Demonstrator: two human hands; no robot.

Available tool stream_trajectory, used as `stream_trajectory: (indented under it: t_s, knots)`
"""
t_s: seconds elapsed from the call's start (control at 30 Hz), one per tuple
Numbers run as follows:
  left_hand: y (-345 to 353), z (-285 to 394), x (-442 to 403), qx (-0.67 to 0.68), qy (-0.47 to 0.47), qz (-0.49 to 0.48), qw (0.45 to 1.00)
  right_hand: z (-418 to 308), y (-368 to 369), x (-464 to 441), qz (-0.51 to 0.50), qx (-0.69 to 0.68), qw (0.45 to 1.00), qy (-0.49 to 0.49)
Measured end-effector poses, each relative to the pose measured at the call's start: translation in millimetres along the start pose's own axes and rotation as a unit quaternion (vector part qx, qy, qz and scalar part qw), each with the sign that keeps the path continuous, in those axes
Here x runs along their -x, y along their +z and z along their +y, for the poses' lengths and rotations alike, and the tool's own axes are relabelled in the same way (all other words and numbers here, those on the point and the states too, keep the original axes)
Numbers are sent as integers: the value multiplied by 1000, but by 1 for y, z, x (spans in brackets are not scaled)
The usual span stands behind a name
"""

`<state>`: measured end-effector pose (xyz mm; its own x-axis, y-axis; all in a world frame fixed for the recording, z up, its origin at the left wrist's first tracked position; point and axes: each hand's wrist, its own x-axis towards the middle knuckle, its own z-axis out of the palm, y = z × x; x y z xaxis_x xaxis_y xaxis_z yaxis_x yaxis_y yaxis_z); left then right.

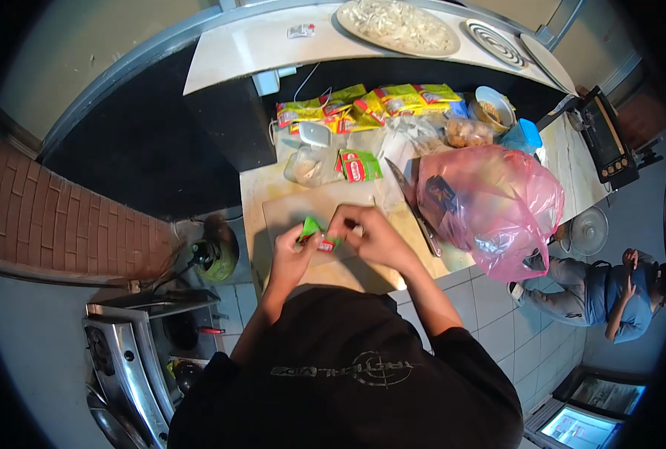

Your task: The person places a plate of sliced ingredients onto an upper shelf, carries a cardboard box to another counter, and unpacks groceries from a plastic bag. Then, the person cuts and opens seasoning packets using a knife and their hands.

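My left hand is closed on a small green and red packet, held above a pale cutting board. Close to the packet's right side, the fingers of my right hand are curled in a pinch; what they hold, if anything, I cannot make out. Beyond the board lies a similar green and red packet, beside a clear plastic container. A long knife rests to the right of the board, its handle toward me.
A bulging pink plastic bag stands right of the knife. Several yellow packets line the back, near a bowl. A plate of pale shreds sits on the shelf. Another person is at the right.
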<state>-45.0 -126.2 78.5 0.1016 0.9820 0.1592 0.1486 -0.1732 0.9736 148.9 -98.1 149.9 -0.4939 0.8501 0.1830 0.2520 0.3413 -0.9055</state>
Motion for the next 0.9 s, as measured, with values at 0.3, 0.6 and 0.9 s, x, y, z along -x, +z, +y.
stream_trajectory:
  t_s: [0.3, 0.6, 0.9]
  knots:
    - [8, 1, -9, 52, -96, -26, 994, 3, 1, -1, 79, 35, 996, 22]
    - [5, -49, 2, 89, -118, 83, 985, 118, -12, 85, 266, 419, 845, 200]
    - [7, -86, -2, 22, -138, 69, 988, 155, 9, 106, 267, 526, 766, 257]
